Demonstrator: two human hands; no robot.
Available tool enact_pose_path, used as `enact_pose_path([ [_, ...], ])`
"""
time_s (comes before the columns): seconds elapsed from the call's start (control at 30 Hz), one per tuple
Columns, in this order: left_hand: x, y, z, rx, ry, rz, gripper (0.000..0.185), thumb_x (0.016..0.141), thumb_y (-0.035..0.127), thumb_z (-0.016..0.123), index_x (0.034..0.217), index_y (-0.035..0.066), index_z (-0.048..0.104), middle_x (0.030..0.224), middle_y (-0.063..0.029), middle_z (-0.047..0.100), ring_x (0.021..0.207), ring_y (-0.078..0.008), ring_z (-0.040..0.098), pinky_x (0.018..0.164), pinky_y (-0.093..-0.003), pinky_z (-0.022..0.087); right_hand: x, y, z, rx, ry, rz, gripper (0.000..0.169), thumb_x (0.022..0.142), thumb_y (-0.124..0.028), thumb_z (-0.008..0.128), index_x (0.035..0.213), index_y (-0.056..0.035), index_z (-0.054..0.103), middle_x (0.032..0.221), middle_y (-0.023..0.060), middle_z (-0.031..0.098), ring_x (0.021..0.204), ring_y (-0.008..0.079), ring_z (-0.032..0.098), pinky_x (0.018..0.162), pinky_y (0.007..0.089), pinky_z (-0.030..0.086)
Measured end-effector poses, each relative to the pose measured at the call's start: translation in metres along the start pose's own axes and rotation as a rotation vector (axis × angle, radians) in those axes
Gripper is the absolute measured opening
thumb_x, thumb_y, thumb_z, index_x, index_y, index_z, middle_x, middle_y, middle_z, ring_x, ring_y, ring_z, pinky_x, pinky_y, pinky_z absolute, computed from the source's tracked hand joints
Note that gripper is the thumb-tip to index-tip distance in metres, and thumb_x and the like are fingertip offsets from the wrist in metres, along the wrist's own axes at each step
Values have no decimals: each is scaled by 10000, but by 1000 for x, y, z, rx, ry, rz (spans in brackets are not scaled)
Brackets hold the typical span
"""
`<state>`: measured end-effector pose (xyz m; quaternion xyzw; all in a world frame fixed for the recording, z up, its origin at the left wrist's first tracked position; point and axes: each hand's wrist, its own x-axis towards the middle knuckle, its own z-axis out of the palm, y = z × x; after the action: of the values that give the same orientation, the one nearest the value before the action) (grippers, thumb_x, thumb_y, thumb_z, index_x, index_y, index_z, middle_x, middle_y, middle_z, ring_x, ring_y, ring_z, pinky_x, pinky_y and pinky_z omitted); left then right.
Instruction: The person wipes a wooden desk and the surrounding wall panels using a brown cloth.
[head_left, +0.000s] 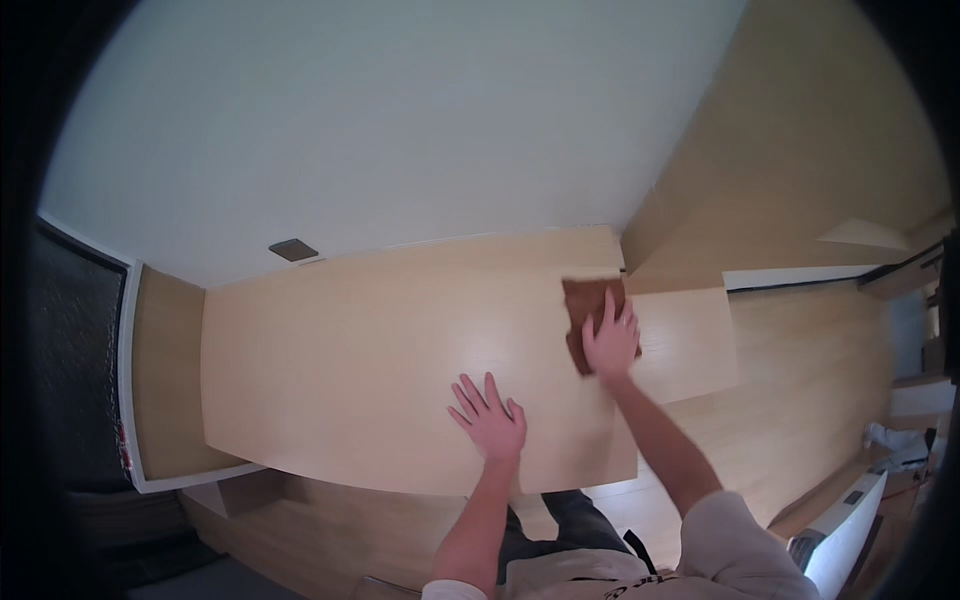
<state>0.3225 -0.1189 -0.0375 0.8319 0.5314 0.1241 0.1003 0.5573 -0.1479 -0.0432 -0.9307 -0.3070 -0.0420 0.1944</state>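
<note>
My right hand (613, 341) lies on a brown cloth (583, 300) and presses it against the right end of a pale wood-grain desktop (337, 360). A ring shows on one of its fingers. The cloth is spread out, with wavy edges, and part of it is hidden beneath the palm. Nearer my body, my left hand (491, 425) rests on the same surface with fingers apart and nothing in it.
A pale wall (420, 135) rises behind the desktop, with a dark socket plate (294, 250) low on it. A wooden side panel (169, 375) bounds the left end. To the right are a lower wooden surface (686, 341) and a tall wood panel (780, 150).
</note>
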Motion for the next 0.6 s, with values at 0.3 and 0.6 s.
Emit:
enact_pose_path([
  [0.3,3,2,-6,1,-28,-25,634,893,279,526,1483,80,404,1623,-237,162,1502,-440,108,1171,-651,77,-234,53,-92,-41,-284,-221,766,843,-362,605,1516,-82,370,1593,285,197,1459,512,173,1157,635,175],
  [0.6,1,0,-3,-31,-13,-26,642,875,274,541,1473,76,420,1617,-247,180,1504,-437,114,1170,-655,73,-81,0,-45,-38,-139,-318,701,893,-388,562,1509,-97,394,1590,247,238,1479,432,194,1186,614,139],
])
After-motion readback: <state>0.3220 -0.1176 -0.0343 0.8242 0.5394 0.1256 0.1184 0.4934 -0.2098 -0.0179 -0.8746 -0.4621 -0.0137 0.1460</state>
